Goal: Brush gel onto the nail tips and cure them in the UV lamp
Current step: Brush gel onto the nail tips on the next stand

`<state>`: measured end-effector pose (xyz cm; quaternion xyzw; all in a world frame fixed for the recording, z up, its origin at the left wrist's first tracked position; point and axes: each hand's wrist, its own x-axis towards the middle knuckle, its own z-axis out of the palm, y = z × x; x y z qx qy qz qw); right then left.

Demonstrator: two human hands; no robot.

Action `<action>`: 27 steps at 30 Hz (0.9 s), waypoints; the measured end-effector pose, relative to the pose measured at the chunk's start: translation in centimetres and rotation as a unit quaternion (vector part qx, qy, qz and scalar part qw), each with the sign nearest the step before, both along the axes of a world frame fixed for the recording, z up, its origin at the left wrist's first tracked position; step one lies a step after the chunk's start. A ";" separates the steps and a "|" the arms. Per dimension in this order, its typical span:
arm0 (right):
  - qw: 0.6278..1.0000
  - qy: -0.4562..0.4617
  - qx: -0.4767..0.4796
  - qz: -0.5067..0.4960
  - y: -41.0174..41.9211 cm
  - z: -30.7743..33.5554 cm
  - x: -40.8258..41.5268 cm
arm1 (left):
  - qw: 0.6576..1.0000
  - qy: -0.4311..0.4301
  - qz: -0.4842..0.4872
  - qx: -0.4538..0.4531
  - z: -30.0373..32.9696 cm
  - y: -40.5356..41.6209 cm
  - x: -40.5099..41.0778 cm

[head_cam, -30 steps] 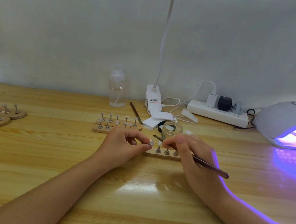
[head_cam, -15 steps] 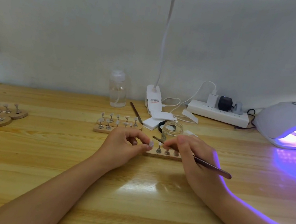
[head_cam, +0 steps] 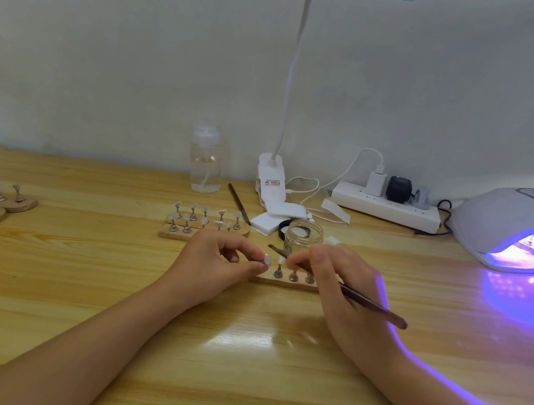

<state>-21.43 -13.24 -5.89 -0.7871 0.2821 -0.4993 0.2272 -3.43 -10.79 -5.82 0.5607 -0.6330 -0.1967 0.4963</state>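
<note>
Left hand (head_cam: 215,264) pinching a nail tip (head_cam: 266,260); right hand (head_cam: 340,282) gripping a brush (head_cam: 371,304) over the stand (head_cam: 285,279), UV lamp (head_cam: 511,225) glowing.

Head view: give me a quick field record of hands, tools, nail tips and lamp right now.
left hand: pinches a nail tip at its fingertips
right hand: holds the brush, fingers at the wooden holder strip
holder strip: on the table between the hands, metal stands upright on it
gel jar: open, just behind the strip
UV lamp: lit purple, a holder visible inside
spare holders: behind the left hand
</note>
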 end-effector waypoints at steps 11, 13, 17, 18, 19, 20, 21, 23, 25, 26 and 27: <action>1.000 0.012 -0.022 0.016 -0.1 0.0 -0.2 | 1.000 0.001 0.001 0.008 0.1 0.1 -0.2; 0.999 0.009 -0.051 0.003 -0.1 0.0 -0.1 | 1.000 0.003 -0.001 0.003 0.1 0.1 -0.1; 1.000 0.007 -0.019 -0.003 -0.2 -0.2 0.0 | 1.000 0.000 0.011 0.004 0.0 -0.1 0.0; 1.000 -0.003 -0.005 0.007 -0.2 -0.2 0.0 | 1.000 0.001 0.012 0.007 -0.1 -0.2 0.0; 1.000 -0.017 0.007 0.017 -0.1 -0.2 -0.1 | 1.000 0.000 0.012 0.009 -0.1 -0.2 0.1; 1.000 -0.023 0.012 0.017 -0.1 -0.2 -0.1 | 1.000 -0.002 0.011 0.009 -0.1 -0.2 0.1; 1.000 -0.018 0.013 0.010 -0.2 -0.1 -0.1 | 1.000 -0.004 0.010 0.008 -0.1 -0.2 0.1; 1.000 0.001 0.025 0.001 -0.2 -0.2 0.0 | 1.000 -0.006 0.009 0.006 -0.2 -0.3 0.2; 0.998 -0.017 0.051 0.016 -0.1 -0.2 0.0 | 1.000 -0.004 0.010 0.005 -0.3 -0.3 0.2; 0.998 -0.026 0.056 0.017 0.0 -0.2 0.0 | 1.000 -0.005 0.010 0.004 -0.3 -0.3 0.2; 0.998 -0.027 0.051 0.014 0.0 -0.2 -0.1 | 1.000 -0.007 0.009 0.002 -0.3 -0.3 0.2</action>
